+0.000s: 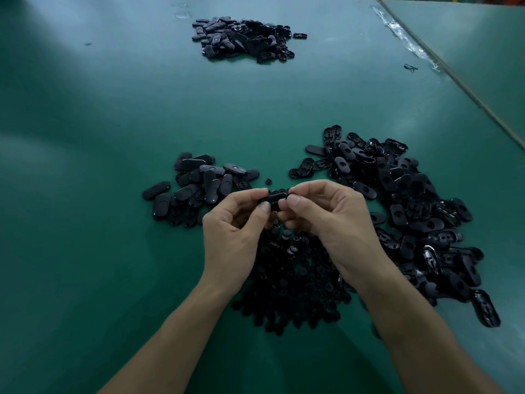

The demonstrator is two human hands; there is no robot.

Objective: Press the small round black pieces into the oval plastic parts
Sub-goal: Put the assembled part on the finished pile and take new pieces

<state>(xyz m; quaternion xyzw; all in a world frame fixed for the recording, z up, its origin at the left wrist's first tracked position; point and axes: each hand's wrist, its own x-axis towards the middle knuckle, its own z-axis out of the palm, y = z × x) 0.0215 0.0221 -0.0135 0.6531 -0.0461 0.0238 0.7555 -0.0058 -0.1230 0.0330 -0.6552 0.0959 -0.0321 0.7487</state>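
Observation:
A black oval plastic part [274, 198] is held above the table between both hands. My left hand [235, 231] pinches its left end with thumb and fingertips. My right hand [332, 220] pinches its right end, thumb on top. Whether a round piece sits in it is hidden by the fingers. Under the hands lies a heap of small round black pieces [292, 282]. A large pile of oval parts [406, 211] spreads to the right. A smaller pile of oval parts [196, 186] lies to the left.
A third pile of black oval parts [244, 38] lies far back on the green table [99, 166]. A single round piece [268, 182] sits just beyond the hands. A taped seam and table edge [443, 69] run diagonally at the right.

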